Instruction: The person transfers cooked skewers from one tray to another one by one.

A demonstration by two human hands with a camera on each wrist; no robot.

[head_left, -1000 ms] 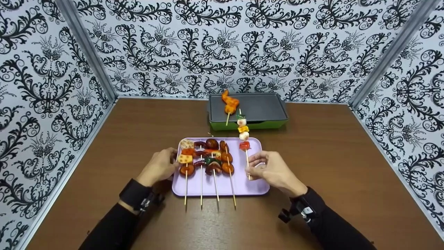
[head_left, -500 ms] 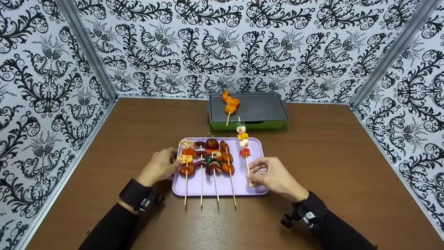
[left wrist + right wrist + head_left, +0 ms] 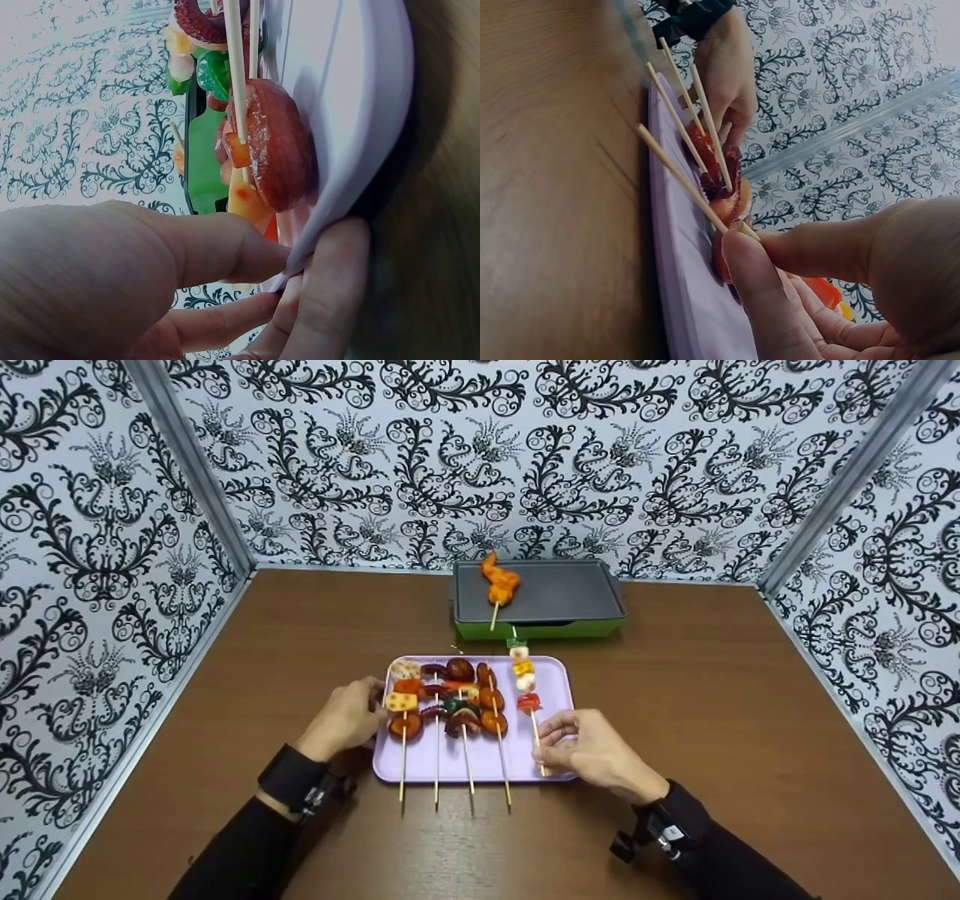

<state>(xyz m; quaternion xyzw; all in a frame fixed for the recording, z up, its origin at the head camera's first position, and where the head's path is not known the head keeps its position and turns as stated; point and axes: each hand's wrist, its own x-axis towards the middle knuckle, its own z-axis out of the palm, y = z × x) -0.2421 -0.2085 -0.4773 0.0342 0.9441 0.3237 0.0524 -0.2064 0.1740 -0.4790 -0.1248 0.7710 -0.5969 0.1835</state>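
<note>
My right hand (image 3: 592, 746) pinches the stick end of a vegetable skewer (image 3: 523, 668) between thumb and fingers. The skewer carries red, white, yellow and green pieces and slants over the right part of a lilac tray (image 3: 450, 769). In the right wrist view, its stick end (image 3: 748, 229) pokes out from my fingertips. At the tray's left side, my left hand (image 3: 346, 720) grips the rim, thumb above and fingers beneath, as the left wrist view shows. Several skewers lie side by side on the tray, among them a sausage-slice skewer (image 3: 493, 701), sticks overhanging the front edge.
Behind the tray stands a green grill (image 3: 540, 628) with a dark grey top plate. An orange chicken-wing skewer (image 3: 500, 583) lies on its left part, stick hanging over the front. Patterned walls (image 3: 480, 465) border the brown table (image 3: 720, 697) at the back and sides.
My right hand has drawn the vegetable skewer toward me, from over the grill's front edge to over the tray's right side. My left hand has stayed at the rim.
</note>
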